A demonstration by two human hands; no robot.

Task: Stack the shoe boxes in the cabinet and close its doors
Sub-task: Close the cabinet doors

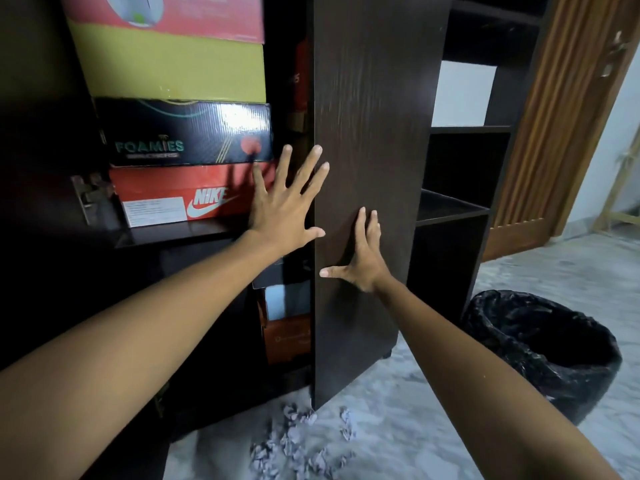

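Inside the dark cabinet a stack of shoe boxes rests on a shelf (166, 235): a red Nike box (162, 199) at the bottom, a black Foamies box (187, 133) on it, a yellow-green box (166, 65) above, and a red box (173, 12) on top. More boxes, one orange-brown (289, 337), show in the lower compartment. The right cabinet door (374, 116) stands partly swung, edge toward me. My left hand (284, 206) is spread, fingers over the door's edge. My right hand (363, 261) presses flat on the door's outer face.
A black-lined waste bin (543, 351) stands on the marble floor at the right. Crumpled paper bits (298, 441) lie on the floor below the door. Open dark shelves (457, 209) sit right of the cabinet, with a wooden room door (568, 116) beyond.
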